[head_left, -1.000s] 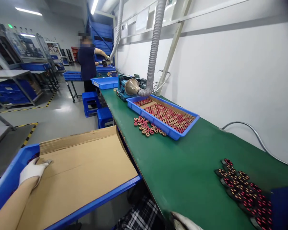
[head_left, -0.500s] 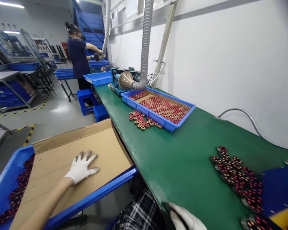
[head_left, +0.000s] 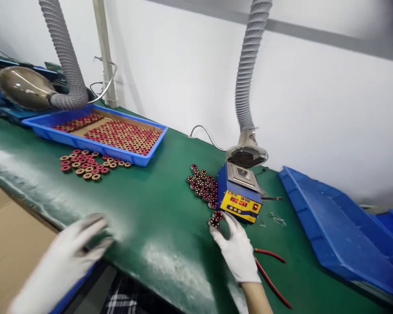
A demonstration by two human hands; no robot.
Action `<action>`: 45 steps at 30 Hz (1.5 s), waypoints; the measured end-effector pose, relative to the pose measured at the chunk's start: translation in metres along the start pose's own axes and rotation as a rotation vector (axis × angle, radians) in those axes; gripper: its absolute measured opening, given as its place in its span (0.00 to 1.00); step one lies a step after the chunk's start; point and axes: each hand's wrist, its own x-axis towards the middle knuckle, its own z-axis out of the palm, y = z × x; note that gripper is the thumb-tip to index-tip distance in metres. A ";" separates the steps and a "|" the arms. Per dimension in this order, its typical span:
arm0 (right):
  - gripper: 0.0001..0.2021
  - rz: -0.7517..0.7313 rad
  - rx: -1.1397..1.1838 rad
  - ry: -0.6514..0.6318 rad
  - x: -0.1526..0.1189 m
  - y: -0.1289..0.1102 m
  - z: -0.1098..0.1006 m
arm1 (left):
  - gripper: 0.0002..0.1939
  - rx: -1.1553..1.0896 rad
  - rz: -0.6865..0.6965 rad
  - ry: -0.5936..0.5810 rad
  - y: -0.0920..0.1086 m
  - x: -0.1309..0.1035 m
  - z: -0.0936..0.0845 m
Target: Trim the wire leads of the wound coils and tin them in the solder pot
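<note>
My right hand point(head_left: 237, 253), in a white glove, has thumb and fingers around two small dark round cores point(head_left: 215, 219) with red and copper marks, just in front of the blue and yellow device point(head_left: 239, 203). A cluster of similar cores point(head_left: 203, 185) lies at the device's left. Above the table's front edge, my left hand point(head_left: 68, 253) is gloved and blurred, its thumb and fingers apart with nothing seen between them. Red and tan cores point(head_left: 85, 165) are loose on the green table point(head_left: 157, 196), beside a blue tray point(head_left: 146, 160) full of them.
Red-handled pliers point(head_left: 271, 279) lie right of my right hand. An exhaust hood point(head_left: 247, 155) hangs over the device, another hood point(head_left: 26, 87) at the far left. An empty-looking blue tray point(head_left: 340, 226) stands right. Cardboard point(head_left: 16, 244) is at lower left.
The view has swung right. My left hand has left the cardboard and come up by the table edge. My right hand has moved forward over the table to the two cores.
</note>
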 end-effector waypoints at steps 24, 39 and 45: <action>0.19 -0.203 -0.156 0.067 0.022 0.022 0.062 | 0.29 0.255 0.561 -0.330 0.163 0.189 0.204; 0.35 0.142 -0.487 -0.020 0.061 -0.041 0.077 | 0.18 0.300 0.326 -0.329 0.163 0.162 0.187; 0.34 0.135 -0.439 -0.104 0.065 -0.024 0.068 | 0.18 0.310 0.326 -0.349 0.148 0.139 0.152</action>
